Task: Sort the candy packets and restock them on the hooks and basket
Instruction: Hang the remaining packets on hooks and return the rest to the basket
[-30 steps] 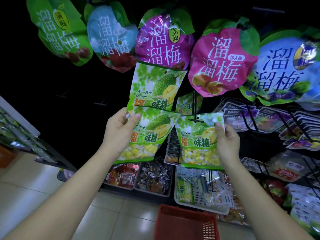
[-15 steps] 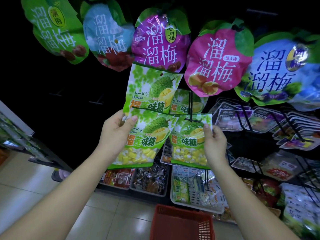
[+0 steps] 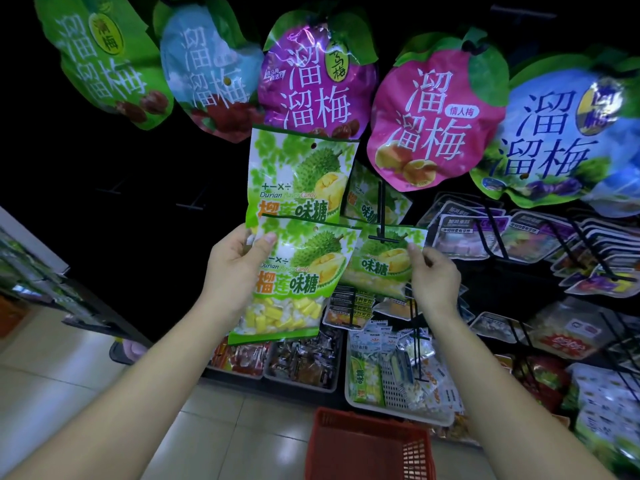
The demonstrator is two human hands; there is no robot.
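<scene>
Two-handed at the hook rack. Gripped a pair of durian candy packets point(image 3: 294, 209) in the left hand point(image 3: 235, 268), thumb laid over the front and fingers curled behind: upper packet point(image 3: 298, 171) standing upright above the hand, lower packet point(image 3: 294, 285) overlapping its bottom edge and hanging down past the wrist, tilted a little. Pinched a third packet point(image 3: 379, 266) by its upper right corner in the right hand point(image 3: 436, 278), thumb on the face, fingers curled behind. Held that third packet just right of the lower packet, edges touching or overlapping, with its top strip up at the black hook point(image 3: 381, 216), whose crossbar end showed in front of the strip; could not tell whether threaded onto it. Saw one more durian packet point(image 3: 365, 202) hanging farther back on the same hook, partly hidden by the upper packet. Had both hands near each other, below the row of big plum bags point(image 3: 311, 84). Noted the red basket point(image 3: 367, 445) low and near, between the forearms, and trays of wrapped sweets point(image 3: 301, 365) on the low shelf beyond it.
</scene>
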